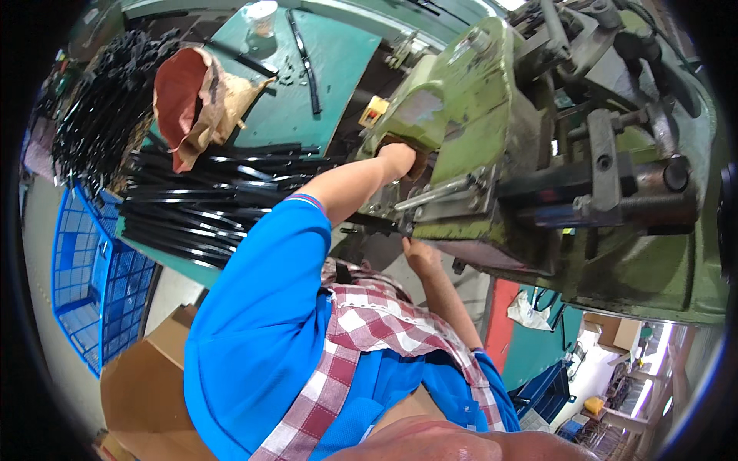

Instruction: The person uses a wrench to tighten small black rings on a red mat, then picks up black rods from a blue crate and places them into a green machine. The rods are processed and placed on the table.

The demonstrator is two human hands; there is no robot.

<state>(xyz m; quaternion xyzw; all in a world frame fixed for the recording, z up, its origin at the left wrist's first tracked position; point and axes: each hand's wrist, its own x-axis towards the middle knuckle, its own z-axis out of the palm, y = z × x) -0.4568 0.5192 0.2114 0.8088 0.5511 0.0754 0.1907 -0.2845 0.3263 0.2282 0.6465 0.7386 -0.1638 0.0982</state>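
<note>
My left hand reaches up to the front of a green machine, at a dark recess in its body. Its fingers are mostly hidden there, so what they touch does not show. My right hand is lower, just under the machine's clamp area, with the fingers closed and raised to the end of a dark bar. What is between those fingers is too small to make out. A metal rod of the fixture lies between my two hands.
Many black strips lie piled on the green table at left, beside an open paper sack and a clear cup. A blue crate and a cardboard box stand lower left. A yellow switch box is by the machine.
</note>
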